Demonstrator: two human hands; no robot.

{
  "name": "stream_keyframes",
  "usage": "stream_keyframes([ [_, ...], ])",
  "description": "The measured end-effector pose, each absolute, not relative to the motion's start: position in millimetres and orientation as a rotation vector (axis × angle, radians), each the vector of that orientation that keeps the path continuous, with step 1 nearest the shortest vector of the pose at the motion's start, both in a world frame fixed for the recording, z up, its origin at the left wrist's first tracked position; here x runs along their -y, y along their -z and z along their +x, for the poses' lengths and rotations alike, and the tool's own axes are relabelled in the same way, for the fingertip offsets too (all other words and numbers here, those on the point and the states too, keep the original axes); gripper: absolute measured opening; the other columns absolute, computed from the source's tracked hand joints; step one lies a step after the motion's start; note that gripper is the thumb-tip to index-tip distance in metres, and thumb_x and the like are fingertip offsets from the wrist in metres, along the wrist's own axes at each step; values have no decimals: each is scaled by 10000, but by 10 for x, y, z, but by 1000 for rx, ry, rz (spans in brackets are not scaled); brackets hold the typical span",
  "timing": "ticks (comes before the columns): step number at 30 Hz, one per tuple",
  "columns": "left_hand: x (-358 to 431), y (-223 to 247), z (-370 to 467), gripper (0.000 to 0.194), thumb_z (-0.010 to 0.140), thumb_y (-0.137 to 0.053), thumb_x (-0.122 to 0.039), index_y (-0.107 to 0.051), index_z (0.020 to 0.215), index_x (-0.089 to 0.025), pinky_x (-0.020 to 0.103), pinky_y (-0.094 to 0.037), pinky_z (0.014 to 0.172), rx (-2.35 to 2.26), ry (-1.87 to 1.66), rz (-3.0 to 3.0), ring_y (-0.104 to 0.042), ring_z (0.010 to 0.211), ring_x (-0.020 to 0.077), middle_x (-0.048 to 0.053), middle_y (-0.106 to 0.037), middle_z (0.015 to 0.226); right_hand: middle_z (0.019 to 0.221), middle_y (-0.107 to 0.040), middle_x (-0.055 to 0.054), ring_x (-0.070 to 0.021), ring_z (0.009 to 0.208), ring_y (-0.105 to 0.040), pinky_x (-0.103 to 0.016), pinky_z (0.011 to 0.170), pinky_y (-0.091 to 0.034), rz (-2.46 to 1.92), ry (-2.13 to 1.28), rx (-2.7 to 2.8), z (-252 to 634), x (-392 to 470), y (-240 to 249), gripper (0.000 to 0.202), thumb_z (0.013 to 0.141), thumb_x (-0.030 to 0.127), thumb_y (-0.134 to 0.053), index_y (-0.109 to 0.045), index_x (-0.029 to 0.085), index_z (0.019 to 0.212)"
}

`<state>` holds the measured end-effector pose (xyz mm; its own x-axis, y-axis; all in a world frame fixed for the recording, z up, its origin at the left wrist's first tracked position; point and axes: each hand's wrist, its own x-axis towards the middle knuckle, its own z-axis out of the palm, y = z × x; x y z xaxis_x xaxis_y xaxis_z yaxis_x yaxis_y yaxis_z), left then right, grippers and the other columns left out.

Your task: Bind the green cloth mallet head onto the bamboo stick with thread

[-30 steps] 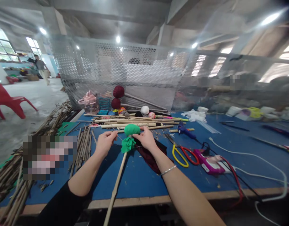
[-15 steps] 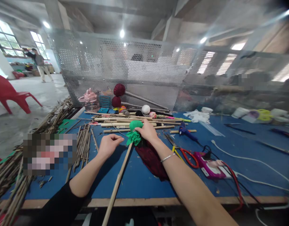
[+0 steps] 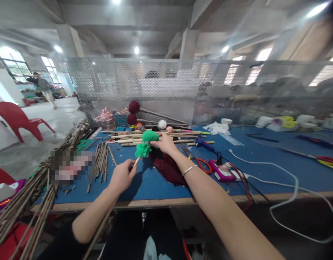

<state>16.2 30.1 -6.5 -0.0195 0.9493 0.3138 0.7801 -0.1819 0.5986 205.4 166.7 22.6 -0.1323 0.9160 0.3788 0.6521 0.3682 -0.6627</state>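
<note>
A pale wooden stick (image 3: 137, 162) carries a round ball head (image 3: 150, 136) covered in green cloth, with a ruffle of the same cloth (image 3: 142, 150) gathered below it. My left hand (image 3: 124, 176) is closed around the stick just under the ruffle. At the neck between ball and ruffle, the thumb and fingers of my right hand (image 3: 165, 143) pinch the green cloth. Whether a thread or tie is also in that pinch cannot be made out. Dark red netted fabric (image 3: 169, 169) lies on the table beneath my right forearm.
Bundles of sticks (image 3: 101, 161) lie on the left, more poles behind. Two dark red ball-headed mallets (image 3: 134, 107) rest by the perforated screen (image 3: 166, 85). To the right are a blue glue gun (image 3: 204, 143), red-handled scissors (image 3: 203, 165), a purple power strip (image 3: 223, 173) and cables.
My left hand went from a pinch in the air beside the ruffle to a grip on the stick. The ball head now tilts more to the right, and the view has shifted.
</note>
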Motion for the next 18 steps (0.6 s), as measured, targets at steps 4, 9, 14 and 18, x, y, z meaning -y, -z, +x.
stream_keyframes([
  [4,51,216,-16,281,794,-433,-400,-613,858,-194,223,-307,540,-1825,-1058,1970,-467,523,138,4,-545,590,825,-642,-29,-169,711,-567,-264,648,-404,-1063,-584,1949,1929,-1390,-306,466,632,346,-694,-571,200,1057],
  [9,48,199,-130,354,783,-459,-442,-568,546,-204,242,-288,510,-1892,-933,1901,-473,482,147,14,-521,481,679,-622,-6,-172,623,-542,-240,563,-349,-1176,-544,2122,1899,-1194,-136,380,644,427,-668,-630,229,967],
  [14,-661,-99,-35,260,810,-425,-363,-622,841,-196,253,-404,647,-1797,-1338,1670,-581,690,170,64,-661,827,616,-601,-11,-165,571,-534,-232,517,-307,-1339,-433,2157,1908,-1288,0,383,670,511,-623,-642,231,931],
  [18,-1092,-105,194,327,735,-519,-456,-598,832,-155,296,-431,707,-1615,-1176,1496,-583,769,203,97,-645,832,596,-591,-7,-168,559,-535,-237,519,-316,-1400,-349,2061,1890,-1432,-49,455,698,514,-597,-600,239,1061],
])
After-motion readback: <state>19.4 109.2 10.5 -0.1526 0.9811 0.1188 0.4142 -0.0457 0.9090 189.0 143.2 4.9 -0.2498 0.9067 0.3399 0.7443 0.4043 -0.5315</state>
